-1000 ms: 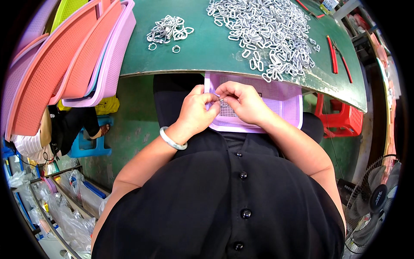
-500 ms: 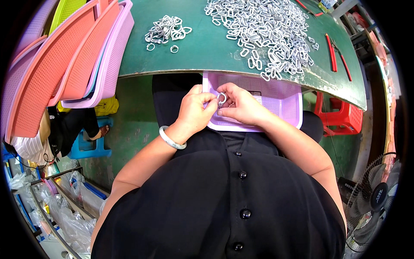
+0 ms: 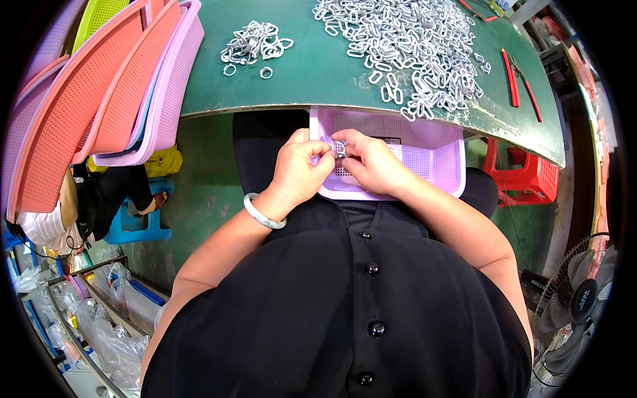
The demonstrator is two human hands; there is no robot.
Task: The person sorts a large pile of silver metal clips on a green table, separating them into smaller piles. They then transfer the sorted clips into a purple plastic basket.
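My left hand (image 3: 300, 166) and my right hand (image 3: 377, 166) meet over a lilac plastic basket (image 3: 452, 162) on my lap. Between their pinched fingertips is a small grey-white ring (image 3: 340, 148), partly covered by the fingers. Left thumb and forefinger grip it from one side, right thumb and forefinger from the other. Whether a second piece is joined to it, I cannot tell. A pale bangle (image 3: 263, 212) circles my left wrist. On the green table (image 3: 298, 83) beyond lie a small heap of similar rings (image 3: 255, 43) and a large pile of oblong links (image 3: 405, 53).
Two loose rings lie by the small heap. Red-handled pliers (image 3: 511, 79) rest at the table's right. Stacked baskets (image 3: 86, 99) lean at the left, near a seated person (image 3: 109, 199) on a blue stool (image 3: 139, 222). A red stool (image 3: 531, 179) and a fan (image 3: 580, 305) stand to the right.
My right thumb has moved up against the ring, closing the gap between the fingertips. The ring has turned and shows less. Both hands stay over the basket.
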